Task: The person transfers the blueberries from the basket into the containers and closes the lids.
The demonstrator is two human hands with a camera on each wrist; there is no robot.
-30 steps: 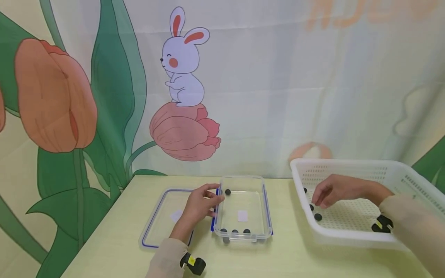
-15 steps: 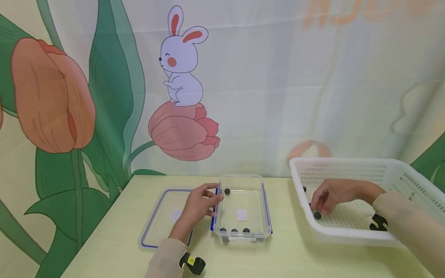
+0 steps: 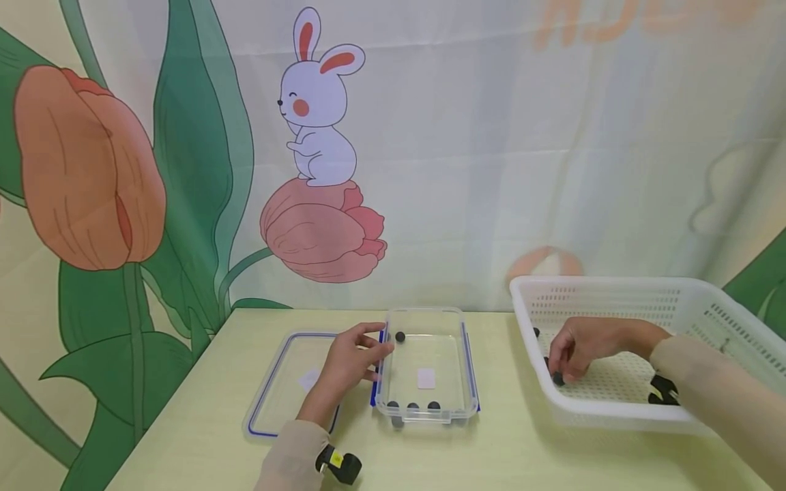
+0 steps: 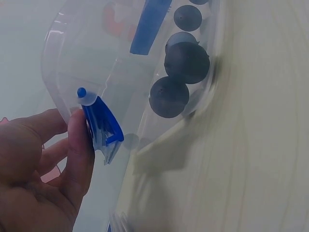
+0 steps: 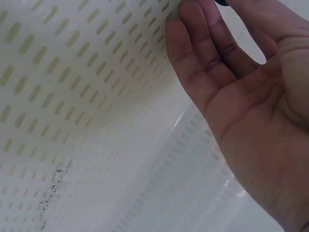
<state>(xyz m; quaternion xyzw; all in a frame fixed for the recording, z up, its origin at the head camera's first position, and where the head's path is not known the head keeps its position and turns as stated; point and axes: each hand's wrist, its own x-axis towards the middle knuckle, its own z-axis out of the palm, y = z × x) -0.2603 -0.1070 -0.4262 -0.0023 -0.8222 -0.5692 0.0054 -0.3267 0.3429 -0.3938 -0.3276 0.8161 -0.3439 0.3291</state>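
Note:
My left hand (image 3: 350, 361) holds the left wall of a clear plastic food container (image 3: 457, 361), near a blue latch (image 4: 104, 123). Inside, a small black ball (image 3: 400, 337) sits at the far left, and several more line the near end. In the left wrist view, dark balls (image 4: 187, 63) show through the clear wall. My right hand (image 3: 583, 351) reaches down into a white basket (image 3: 638, 413) and pinches a small black ball (image 3: 557, 378) between thumb and fingertips at the left side. Only a sliver of this ball (image 5: 222, 2) shows in the right wrist view.
The clear lid (image 3: 276, 395) with a blue seal lies on the table left of the container. Another black ball (image 3: 537, 332) lies by the basket's far left wall. A printed curtain (image 3: 442, 170) hangs behind the pale yellow table (image 3: 202, 423).
My right hand has lowered to the basket floor and closed its fingertips on a black ball at the near left. My left hand has stayed on the container.

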